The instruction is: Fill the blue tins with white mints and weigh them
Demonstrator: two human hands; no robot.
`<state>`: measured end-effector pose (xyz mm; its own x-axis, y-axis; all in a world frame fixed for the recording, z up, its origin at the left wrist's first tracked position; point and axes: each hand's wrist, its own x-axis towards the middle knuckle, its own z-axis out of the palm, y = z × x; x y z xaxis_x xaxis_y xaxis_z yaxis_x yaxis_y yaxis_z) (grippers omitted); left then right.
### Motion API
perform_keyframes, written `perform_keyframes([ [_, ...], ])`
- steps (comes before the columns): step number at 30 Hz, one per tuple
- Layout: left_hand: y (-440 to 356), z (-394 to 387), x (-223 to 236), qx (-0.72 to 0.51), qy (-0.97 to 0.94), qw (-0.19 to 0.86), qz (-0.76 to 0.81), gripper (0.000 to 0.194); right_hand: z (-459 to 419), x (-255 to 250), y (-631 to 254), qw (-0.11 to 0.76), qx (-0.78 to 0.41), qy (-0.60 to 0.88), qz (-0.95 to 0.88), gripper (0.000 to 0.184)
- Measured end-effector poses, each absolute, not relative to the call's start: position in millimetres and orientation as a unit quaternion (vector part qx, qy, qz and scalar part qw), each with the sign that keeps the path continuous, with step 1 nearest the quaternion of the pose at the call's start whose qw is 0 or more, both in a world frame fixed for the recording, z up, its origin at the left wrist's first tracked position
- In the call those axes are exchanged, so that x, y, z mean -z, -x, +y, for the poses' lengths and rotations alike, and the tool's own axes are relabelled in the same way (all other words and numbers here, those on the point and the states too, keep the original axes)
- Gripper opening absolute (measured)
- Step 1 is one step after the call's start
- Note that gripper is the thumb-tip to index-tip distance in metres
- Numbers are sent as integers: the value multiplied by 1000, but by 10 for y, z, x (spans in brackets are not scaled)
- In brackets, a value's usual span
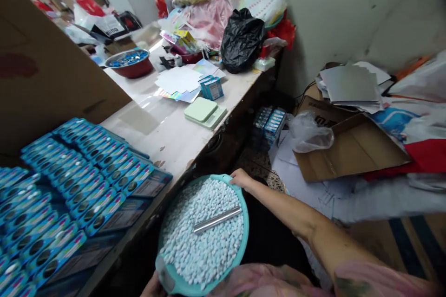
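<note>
You seem to be steadying the turquoise basin [184,286] of pale blue pellets [205,253] beside the table [174,144], your right hand [241,179] curling closed over its far rim. Your left hand [153,287] is meeting the near edge, too cropped to tell its grip; any shift is calling for level support under the metal tube [218,219].

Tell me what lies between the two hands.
The basin lies between the left hand and right hand, holding pale pellets with a metal bar on top; the head view shows this.
</note>
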<state>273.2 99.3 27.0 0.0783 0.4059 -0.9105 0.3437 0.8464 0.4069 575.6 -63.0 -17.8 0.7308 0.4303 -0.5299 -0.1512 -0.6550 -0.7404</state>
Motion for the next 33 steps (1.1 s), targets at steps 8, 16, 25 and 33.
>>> perform_keyframes([
  [8,-4300,839,-275,33,-332,726,601,20,-1407,226,-6902,470,-289,833,37,20],
  [16,-5704,1072,460,95,-356,678,636,24,-1606,797,-7726,507,-258,809,149,18],
  [25,-6536,928,1632,145,-399,631,649,26,-1892,1950,-7736,535,-254,757,276,27],
  [33,-6769,759,2442,225,-385,599,665,19,-2050,2733,-7668,561,-260,704,349,27],
])
